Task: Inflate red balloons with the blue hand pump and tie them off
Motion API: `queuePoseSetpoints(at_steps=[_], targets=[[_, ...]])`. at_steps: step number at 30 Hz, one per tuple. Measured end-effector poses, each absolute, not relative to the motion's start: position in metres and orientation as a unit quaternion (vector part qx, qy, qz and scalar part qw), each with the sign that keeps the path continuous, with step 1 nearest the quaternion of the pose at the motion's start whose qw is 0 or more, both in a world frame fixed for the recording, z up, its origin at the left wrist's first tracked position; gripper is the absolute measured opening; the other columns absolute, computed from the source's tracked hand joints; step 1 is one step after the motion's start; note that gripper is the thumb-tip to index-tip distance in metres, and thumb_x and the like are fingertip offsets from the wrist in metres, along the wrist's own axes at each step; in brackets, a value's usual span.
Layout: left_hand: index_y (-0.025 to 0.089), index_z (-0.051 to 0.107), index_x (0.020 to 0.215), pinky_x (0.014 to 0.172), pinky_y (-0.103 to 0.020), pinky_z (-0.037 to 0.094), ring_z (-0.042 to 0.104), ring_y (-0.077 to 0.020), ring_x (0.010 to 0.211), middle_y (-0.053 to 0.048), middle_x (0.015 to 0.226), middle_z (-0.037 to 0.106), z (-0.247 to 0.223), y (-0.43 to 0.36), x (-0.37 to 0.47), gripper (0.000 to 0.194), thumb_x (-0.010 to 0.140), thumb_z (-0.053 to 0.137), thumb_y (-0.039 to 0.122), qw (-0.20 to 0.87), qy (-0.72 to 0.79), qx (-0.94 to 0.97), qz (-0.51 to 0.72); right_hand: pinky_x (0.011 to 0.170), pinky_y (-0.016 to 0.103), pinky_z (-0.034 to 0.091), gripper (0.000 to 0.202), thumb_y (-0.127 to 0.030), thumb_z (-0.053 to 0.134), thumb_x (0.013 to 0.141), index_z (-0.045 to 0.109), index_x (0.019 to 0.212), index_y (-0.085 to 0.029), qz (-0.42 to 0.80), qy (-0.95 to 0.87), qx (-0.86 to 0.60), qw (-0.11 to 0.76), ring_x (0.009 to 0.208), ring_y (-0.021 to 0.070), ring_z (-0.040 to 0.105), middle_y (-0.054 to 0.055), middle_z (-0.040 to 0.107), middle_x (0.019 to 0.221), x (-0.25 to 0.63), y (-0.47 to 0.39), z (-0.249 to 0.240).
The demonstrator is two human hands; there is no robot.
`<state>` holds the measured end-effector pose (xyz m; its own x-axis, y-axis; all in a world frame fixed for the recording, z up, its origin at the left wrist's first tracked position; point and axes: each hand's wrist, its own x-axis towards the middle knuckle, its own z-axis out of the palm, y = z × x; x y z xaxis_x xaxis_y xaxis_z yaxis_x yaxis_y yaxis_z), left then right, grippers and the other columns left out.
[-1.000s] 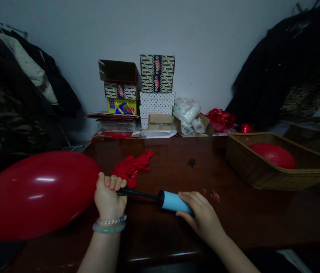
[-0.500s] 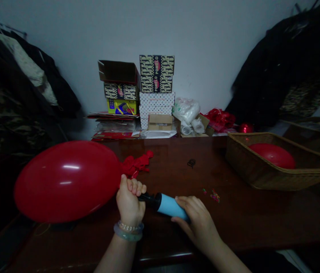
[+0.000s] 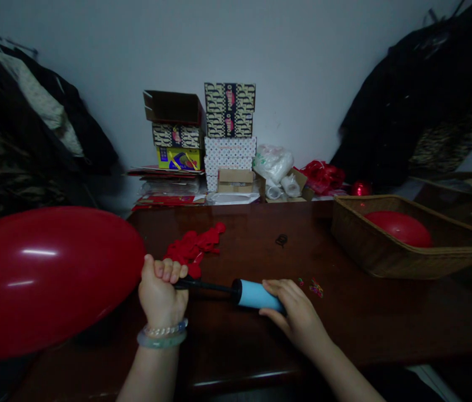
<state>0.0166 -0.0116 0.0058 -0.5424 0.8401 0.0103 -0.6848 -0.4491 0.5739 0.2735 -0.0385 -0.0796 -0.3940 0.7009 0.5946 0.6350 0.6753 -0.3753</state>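
Observation:
A large inflated red balloon (image 3: 47, 279) fills the left side, its neck end at my left hand (image 3: 163, 287). That hand is closed around the black handle end of a balloon pump (image 3: 256, 295); the balloon's neck is hidden by the fingers. A thin dark rod shows between this end and the pump's light blue barrel. My right hand (image 3: 296, 312) wraps round the far end of the barrel. Behind my left hand, a heap of uninflated red balloons (image 3: 196, 245) lies on the brown table (image 3: 252, 223).
A wicker basket (image 3: 380, 262) at the right holds another inflated red balloon (image 3: 399, 228). Small coloured bits (image 3: 316, 287) and black bands (image 3: 281, 240) lie on the table. Stacked boxes (image 3: 229, 111) and plastic bags (image 3: 274, 162) stand along the wall. Clothes hang at both sides.
My left hand has moved left, away from my right hand, and more of the pump's rod shows. The balloon has shifted left and looks bigger, partly leaving the view.

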Motion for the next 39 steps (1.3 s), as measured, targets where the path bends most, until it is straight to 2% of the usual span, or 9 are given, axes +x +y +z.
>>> queuePoseSetpoints(at_steps=[11, 21, 29, 39], targets=[[0.019, 0.028, 0.056, 0.040, -0.022, 0.028, 0.023, -0.0064, 0.039, 0.008, 0.044, 0.026, -0.005, -0.010, 0.032, 0.043, 0.085, 0.058, 0.029, 0.463, 0.269, 0.146, 0.832, 0.085, 0.047, 0.053, 0.039, -0.034, 0.064, 0.086, 0.053, 0.121, -0.018, 0.016, -0.823, -0.398, 0.405, 0.100, 0.0270, 0.061, 0.014, 0.064, 0.112, 0.270, -0.047, -0.086], [0.019, 0.028, 0.057, 0.042, -0.021, 0.029, 0.026, -0.0054, 0.039, 0.008, 0.046, 0.026, -0.018, -0.016, 0.063, 0.048, 0.085, 0.060, 0.040, 0.497, 0.278, 0.156, 0.807, 0.085, 0.048, 0.052, 0.040, -0.034, 0.063, 0.087, 0.051, 0.122, -0.020, 0.000, -0.812, -0.396, 0.429, 0.101, 0.0275, 0.061, 0.013, 0.065, 0.113, 0.252, -0.056, -0.088], [0.019, 0.027, 0.056, 0.041, -0.022, 0.027, 0.024, -0.0062, 0.038, 0.008, 0.044, 0.025, -0.006, -0.014, 0.048, 0.045, 0.086, 0.057, 0.033, 0.497, 0.265, 0.170, 0.809, 0.086, 0.045, 0.053, 0.042, -0.034, 0.068, 0.083, 0.054, 0.120, -0.018, 0.039, -0.814, -0.391, 0.427, 0.102, 0.0263, 0.061, 0.013, 0.065, 0.111, 0.251, -0.052, -0.082], [0.019, 0.025, 0.057, 0.039, -0.021, 0.026, 0.024, -0.0052, 0.037, 0.009, 0.045, 0.025, 0.003, -0.013, 0.015, 0.041, 0.082, 0.057, 0.025, 0.445, 0.256, 0.126, 0.848, 0.088, 0.048, 0.053, 0.043, -0.032, 0.067, 0.084, 0.054, 0.124, -0.020, 0.029, -0.819, -0.382, 0.428, 0.105, 0.0275, 0.061, 0.013, 0.064, 0.115, 0.280, -0.042, -0.086]])
